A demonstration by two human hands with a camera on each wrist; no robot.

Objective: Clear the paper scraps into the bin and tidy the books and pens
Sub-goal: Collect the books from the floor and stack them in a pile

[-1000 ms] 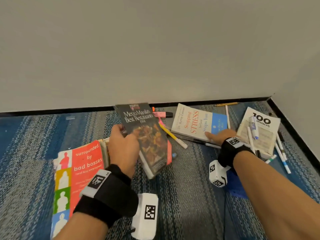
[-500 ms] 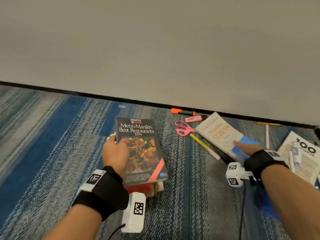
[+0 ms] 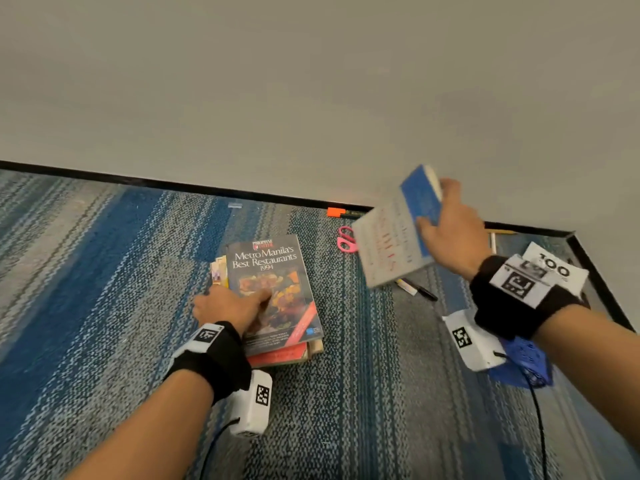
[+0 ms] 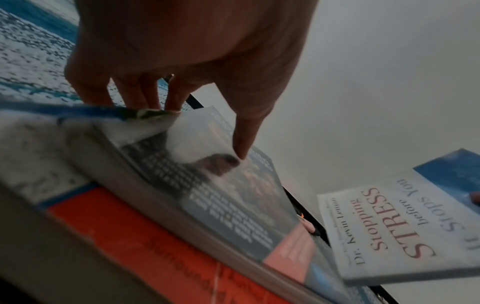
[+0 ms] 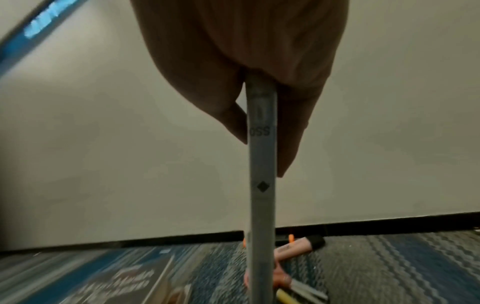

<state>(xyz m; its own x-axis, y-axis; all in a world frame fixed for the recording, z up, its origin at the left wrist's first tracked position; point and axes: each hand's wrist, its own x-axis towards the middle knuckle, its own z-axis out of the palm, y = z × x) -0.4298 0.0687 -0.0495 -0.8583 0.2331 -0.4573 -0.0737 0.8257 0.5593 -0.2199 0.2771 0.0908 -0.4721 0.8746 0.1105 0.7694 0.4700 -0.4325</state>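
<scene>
A dark "Metro Manila's Best Restaurants" book (image 3: 277, 271) lies on top of a small stack that includes a red-orange book (image 3: 277, 356). My left hand (image 3: 239, 299) holds its left edge, thumb pressing on the cover (image 4: 233, 195) and fingers down over the side. To the right, my right hand (image 3: 436, 209) grips the white and blue "Stopping Stress" book (image 3: 391, 247) and holds it tilted in the air above the carpet. In the right wrist view its spine (image 5: 261, 185) stands pinched between thumb and fingers. No paper scraps or bin are in view.
Pink scissors (image 3: 346, 239), an orange highlighter (image 3: 336, 212) and pens (image 3: 415, 289) lie on the carpet by the wall's black baseboard. A white "100" book (image 3: 554, 268) lies in the right corner. A blue mesh object (image 3: 526, 368) sits under my right wrist.
My left hand carried the Metro Manila book onto the stack, where it now lies flat. My right hand took hold of the Stress book and lifted it off the carpet.
</scene>
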